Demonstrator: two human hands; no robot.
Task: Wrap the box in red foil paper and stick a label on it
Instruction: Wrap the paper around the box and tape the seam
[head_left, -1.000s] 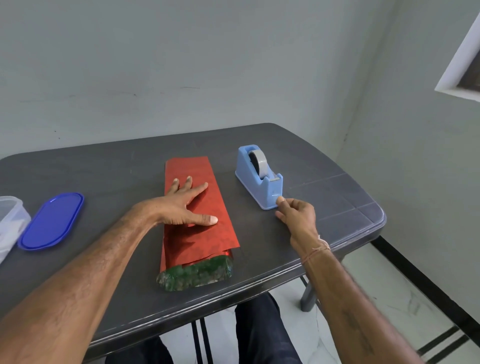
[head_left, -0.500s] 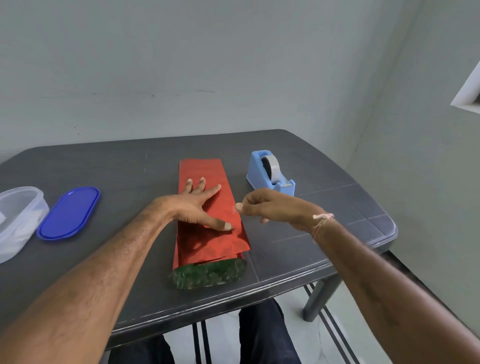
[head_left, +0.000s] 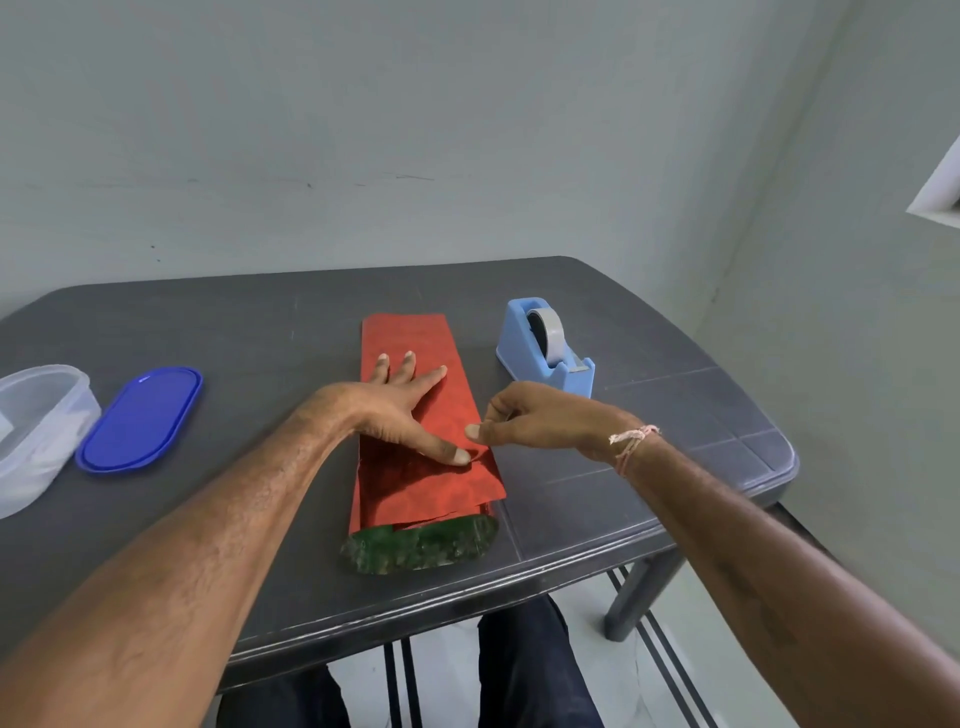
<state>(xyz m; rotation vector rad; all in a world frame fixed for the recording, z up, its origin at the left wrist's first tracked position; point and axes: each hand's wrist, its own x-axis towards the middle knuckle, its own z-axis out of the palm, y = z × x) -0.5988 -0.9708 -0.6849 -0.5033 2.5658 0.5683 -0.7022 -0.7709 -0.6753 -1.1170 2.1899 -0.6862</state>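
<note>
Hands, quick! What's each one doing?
Left hand: open, flat on the red foil paper.
Right hand: pinched shut; cannot tell if it holds anything.

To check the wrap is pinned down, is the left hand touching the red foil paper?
Touching. The head view shows the left hand flat on the red foil paper, fingers spread, no gap visible.

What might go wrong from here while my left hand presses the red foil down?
If the left hand lifts early, the red foil overlap may spring open. The right hand pinches close beside the left thumb, so tape might stick to skin instead. Tape itself isn't visible.
</note>
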